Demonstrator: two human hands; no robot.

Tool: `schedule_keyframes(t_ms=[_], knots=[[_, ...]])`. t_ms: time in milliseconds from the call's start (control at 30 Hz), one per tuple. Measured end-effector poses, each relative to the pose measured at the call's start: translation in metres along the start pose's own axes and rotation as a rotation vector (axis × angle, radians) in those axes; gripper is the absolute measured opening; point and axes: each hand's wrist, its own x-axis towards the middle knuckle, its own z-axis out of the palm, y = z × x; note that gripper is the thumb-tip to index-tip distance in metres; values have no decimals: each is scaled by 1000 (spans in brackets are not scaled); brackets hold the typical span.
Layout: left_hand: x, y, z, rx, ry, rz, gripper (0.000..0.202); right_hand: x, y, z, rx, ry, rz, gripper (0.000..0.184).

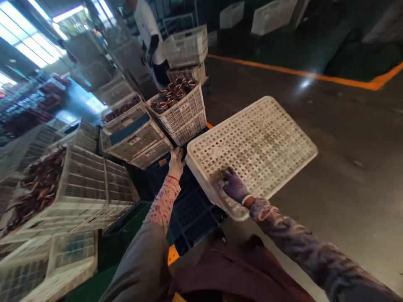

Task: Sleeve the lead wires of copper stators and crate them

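Note:
A white plastic crate (252,147) with a perforated bottom is turned over, so that bottom faces up towards me. My right hand (233,184), in a purple glove, rests near its lower left edge with bent fingers. A brownish blurred patch lies beside those fingertips; whether it is dirt or a separate thing I cannot make out. At the crate's left corner is my left hand (176,162), in a pale glove, its darkened fingers curled against the side and partly hidden. Below both arms lies a dark blue pallet (192,214).
Stacked white crates (185,119) with dark red contents stand ahead on the pallet. A large crate (91,184) full of similar reddish pieces is at my left. A person (149,31) in a white top stands behind the stacks. An orange line (283,72) crosses the floor.

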Motion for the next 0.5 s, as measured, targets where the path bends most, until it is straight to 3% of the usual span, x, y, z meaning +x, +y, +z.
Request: schedule_keyframes(t_ms=[100, 167, 233, 267, 333, 367, 433, 500], knots=[[-13, -23, 27, -10, 35, 11, 60, 4, 20, 19, 51, -183, -45, 45], [-25, -40, 51, 141, 49, -27, 65, 4, 39, 1, 100, -169, -124, 34], [-37, -56, 76, 331, 35, -116, 66, 8, 69, -48, 145, -4, -246, 27], [-41, -62, 88, 405, 39, -160, 67, 14, 89, -83, 140, 185, -296, 25], [-46, -71, 110, 525, 104, -216, 68, 40, 136, -165, 111, 396, -211, 30], [-48, -75, 120, 577, 176, -250, 69, 62, 162, -205, 62, 511, -74, 29], [-50, -79, 137, 678, 348, -375, 70, 119, 217, -273, -33, 538, 243, 33], [-53, -80, 149, 749, 480, -545, 70, 186, 269, -308, 29, 373, 410, 36]])
